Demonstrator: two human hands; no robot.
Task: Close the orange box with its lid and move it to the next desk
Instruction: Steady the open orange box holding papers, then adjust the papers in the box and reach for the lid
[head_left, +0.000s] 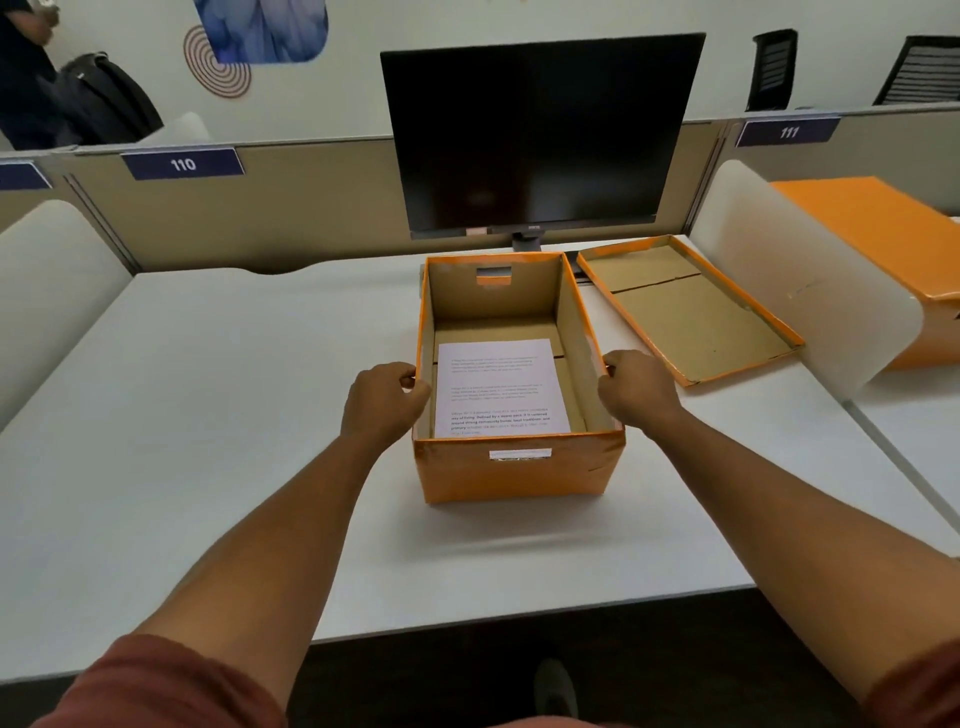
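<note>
An orange box (519, 475) stands open in the middle of the white desk (208, 415), with a printed sheet of paper (500, 387) lying flat on its bottom. My left hand (382, 397) grips the top of the box's left wall. My right hand (636, 389) grips the top of its right wall. The lid (685, 306), orange outside and brown inside, lies upside down on the desk just right of the box.
A dark monitor (540, 135) stands right behind the box. A white rounded divider (795, 280) separates this desk from the desk to the right, where another closed orange box (878, 228) sits. Partitions labelled 110 and 111 run along the back.
</note>
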